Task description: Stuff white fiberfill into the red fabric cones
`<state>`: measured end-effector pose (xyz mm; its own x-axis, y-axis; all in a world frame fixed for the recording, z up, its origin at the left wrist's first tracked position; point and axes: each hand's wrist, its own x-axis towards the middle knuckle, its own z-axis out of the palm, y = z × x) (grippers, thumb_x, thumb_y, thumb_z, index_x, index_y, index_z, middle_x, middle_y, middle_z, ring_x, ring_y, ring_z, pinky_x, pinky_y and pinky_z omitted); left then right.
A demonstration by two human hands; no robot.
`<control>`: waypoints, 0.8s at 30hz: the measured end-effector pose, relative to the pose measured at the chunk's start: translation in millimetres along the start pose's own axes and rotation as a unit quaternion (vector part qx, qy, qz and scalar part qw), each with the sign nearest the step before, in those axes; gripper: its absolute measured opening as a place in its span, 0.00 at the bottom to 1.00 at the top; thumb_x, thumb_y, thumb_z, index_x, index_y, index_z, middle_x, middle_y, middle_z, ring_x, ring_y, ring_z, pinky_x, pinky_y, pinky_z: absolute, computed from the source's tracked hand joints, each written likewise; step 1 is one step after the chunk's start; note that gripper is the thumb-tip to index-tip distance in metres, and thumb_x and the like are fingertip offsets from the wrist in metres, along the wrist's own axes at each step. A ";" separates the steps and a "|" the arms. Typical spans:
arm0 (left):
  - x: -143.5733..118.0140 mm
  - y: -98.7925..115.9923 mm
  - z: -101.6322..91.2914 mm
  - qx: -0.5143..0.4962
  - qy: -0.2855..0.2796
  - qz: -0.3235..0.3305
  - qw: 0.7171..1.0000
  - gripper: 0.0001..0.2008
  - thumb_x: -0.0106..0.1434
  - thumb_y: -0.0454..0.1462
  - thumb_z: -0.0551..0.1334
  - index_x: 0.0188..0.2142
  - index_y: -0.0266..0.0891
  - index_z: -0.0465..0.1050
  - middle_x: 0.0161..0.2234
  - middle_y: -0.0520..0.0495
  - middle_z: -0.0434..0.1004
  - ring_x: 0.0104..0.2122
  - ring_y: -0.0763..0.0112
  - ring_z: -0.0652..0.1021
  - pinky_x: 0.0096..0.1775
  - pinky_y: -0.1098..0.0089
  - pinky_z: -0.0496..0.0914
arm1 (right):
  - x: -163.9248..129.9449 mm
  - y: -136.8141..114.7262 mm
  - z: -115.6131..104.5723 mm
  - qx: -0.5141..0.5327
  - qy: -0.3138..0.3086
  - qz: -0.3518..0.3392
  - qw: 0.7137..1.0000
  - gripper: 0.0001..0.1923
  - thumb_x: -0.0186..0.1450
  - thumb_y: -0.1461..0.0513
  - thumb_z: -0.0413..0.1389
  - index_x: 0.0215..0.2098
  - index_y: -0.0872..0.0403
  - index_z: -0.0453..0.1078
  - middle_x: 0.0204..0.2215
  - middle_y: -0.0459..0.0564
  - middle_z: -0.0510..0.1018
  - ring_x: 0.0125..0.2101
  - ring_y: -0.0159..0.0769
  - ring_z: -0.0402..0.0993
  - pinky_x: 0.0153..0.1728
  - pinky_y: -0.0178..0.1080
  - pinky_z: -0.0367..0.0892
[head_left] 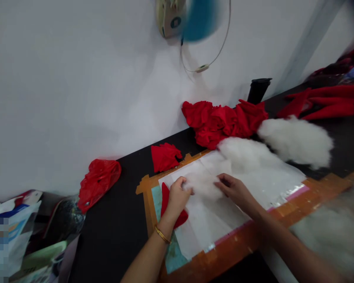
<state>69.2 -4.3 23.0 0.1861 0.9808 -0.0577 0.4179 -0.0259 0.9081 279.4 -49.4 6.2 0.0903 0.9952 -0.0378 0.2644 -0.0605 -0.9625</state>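
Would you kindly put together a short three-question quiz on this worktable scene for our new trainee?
1. True or false: both hands touch the white fibre tuft.
2. Which lies partly under the left hand? A) a red fabric piece B) a black cup C) a blue bag
3. Fill in: the red fabric pile lies against the ____.

Key: 1 true, the right hand and the left pinch it from either side. 2 A. 3 wall.
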 end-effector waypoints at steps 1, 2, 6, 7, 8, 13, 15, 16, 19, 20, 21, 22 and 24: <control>1.5 -2.3 -3.4 0.002 0.008 -0.005 1.000 0.10 0.47 0.27 0.57 0.30 0.40 0.65 0.22 0.59 0.64 0.23 0.75 0.65 0.26 0.76 0.58 | -0.5 -0.4 -4.7 0.000 -0.007 0.006 1.000 0.17 0.61 0.47 0.55 0.36 0.53 0.67 0.21 0.40 0.64 0.20 0.29 0.59 0.21 0.33 0.56; 2.2 -3.3 -5.2 0.004 0.013 -0.007 1.000 0.11 0.47 0.27 0.57 0.30 0.40 0.65 0.22 0.59 0.63 0.23 0.76 0.65 0.25 0.76 0.58 | -1.1 -1.9 -7.5 0.002 -0.025 0.010 1.000 0.18 0.62 0.47 0.54 0.39 0.53 0.67 0.22 0.40 0.65 0.20 0.30 0.60 0.21 0.33 0.58; -1.7 3.0 5.6 0.004 0.002 0.004 1.000 0.11 0.46 0.26 0.58 0.31 0.39 0.67 0.24 0.58 0.65 0.24 0.77 0.65 0.27 0.76 0.59 | -2.8 -12.9 4.9 0.001 -0.093 -0.022 0.995 0.28 0.58 0.51 0.59 0.53 0.53 0.63 0.28 0.43 0.70 0.24 0.32 0.66 0.24 0.34 0.64; -2.6 4.7 9.6 0.002 -0.006 0.008 1.000 0.11 0.46 0.27 0.58 0.31 0.39 0.68 0.25 0.58 0.67 0.25 0.76 0.66 0.28 0.77 0.60 | -2.0 -13.9 10.4 -0.010 -0.090 -0.042 0.995 0.26 0.57 0.52 0.60 0.51 0.53 0.65 0.28 0.44 0.71 0.24 0.32 0.67 0.25 0.34 0.64; -3.0 5.5 12.1 -0.001 -0.015 0.009 1.000 0.11 0.47 0.27 0.59 0.31 0.39 0.68 0.25 0.58 0.67 0.26 0.76 0.67 0.28 0.77 0.61 | -0.6 -13.3 14.6 -0.022 -0.081 -0.058 0.995 0.21 0.58 0.54 0.59 0.46 0.54 0.68 0.27 0.44 0.71 0.24 0.32 0.67 0.25 0.34 0.64; 0.6 -1.7 -6.5 -0.002 -0.035 -0.028 0.999 0.09 0.51 0.31 0.62 0.33 0.38 0.69 0.23 0.58 0.64 0.21 0.77 0.68 0.23 0.77 0.61 | 9.3 7.3 4.4 -0.046 0.005 -0.025 0.999 0.14 0.61 0.52 0.53 0.33 0.54 0.72 0.19 0.41 0.69 0.18 0.30 0.63 0.21 0.34 0.59; -2.0 -3.1 -13.8 0.000 -0.053 -0.030 0.998 0.12 0.51 0.34 0.65 0.38 0.38 0.71 0.26 0.57 0.68 0.22 0.77 0.69 0.24 0.76 0.63 | 11.2 13.4 -2.2 -0.037 0.030 -0.001 0.999 0.15 0.60 0.51 0.55 0.34 0.54 0.72 0.18 0.41 0.69 0.17 0.30 0.63 0.21 0.33 0.58; -5.0 -2.5 -13.0 -0.003 -0.072 -0.022 0.997 0.16 0.51 0.35 0.67 0.41 0.38 0.71 0.29 0.54 0.71 0.24 0.76 0.71 0.26 0.75 0.65 | 11.4 14.3 -2.5 -0.025 0.036 0.010 0.999 0.15 0.60 0.51 0.55 0.34 0.54 0.72 0.18 0.41 0.69 0.17 0.30 0.63 0.21 0.33 0.59; -15.9 2.7 7.8 -0.038 -0.123 0.006 0.992 0.32 0.47 0.35 0.71 0.52 0.38 0.66 0.41 0.46 0.75 0.33 0.71 0.75 0.34 0.73 0.69 | 11.1 10.7 8.9 0.044 0.032 0.033 0.998 0.15 0.59 0.51 0.56 0.34 0.54 0.71 0.19 0.41 0.71 0.18 0.30 0.64 0.20 0.33 0.59; -18.4 4.3 17.5 -0.051 -0.121 0.005 0.991 0.34 0.47 0.32 0.71 0.54 0.38 0.64 0.42 0.46 0.76 0.35 0.70 0.75 0.35 0.73 0.69 | 11.0 8.9 14.2 0.070 0.029 0.036 0.997 0.14 0.59 0.51 0.56 0.34 0.54 0.71 0.20 0.41 0.72 0.18 0.30 0.64 0.20 0.33 0.60; -19.8 5.4 26.3 -0.061 -0.106 -0.001 0.993 0.32 0.48 0.29 0.68 0.54 0.38 0.64 0.40 0.47 0.76 0.35 0.70 0.76 0.36 0.73 0.70 | 11.0 7.4 18.5 0.092 0.025 0.038 0.995 0.14 0.60 0.52 0.55 0.34 0.54 0.71 0.20 0.41 0.72 0.18 0.30 0.64 0.20 0.33 0.60; -19.8 5.9 32.9 -0.067 -0.085 -0.008 0.994 0.30 0.48 0.27 0.65 0.52 0.38 0.65 0.38 0.49 0.76 0.34 0.71 0.75 0.36 0.73 0.69 | 11.0 6.5 21.1 0.108 0.025 0.039 0.993 0.14 0.60 0.52 0.55 0.34 0.54 0.71 0.20 0.41 0.71 0.18 0.30 0.64 0.20 0.33 0.60; -16.6 4.9 37.1 -0.070 -0.046 -0.019 0.996 0.24 0.48 0.24 0.60 0.45 0.38 0.67 0.34 0.52 0.76 0.32 0.73 0.75 0.33 0.75 0.69 | 10.6 5.7 19.8 0.107 0.037 0.035 0.993 0.14 0.60 0.51 0.55 0.34 0.54 0.71 0.19 0.41 0.70 0.18 0.30 0.64 0.21 0.33 0.60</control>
<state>101.2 -27.8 13.1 0.2566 0.9583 -0.1255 0.3002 0.0444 0.9528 262.9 -37.6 -5.1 0.1736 0.9802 -0.0950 0.0460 -0.1044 -0.9935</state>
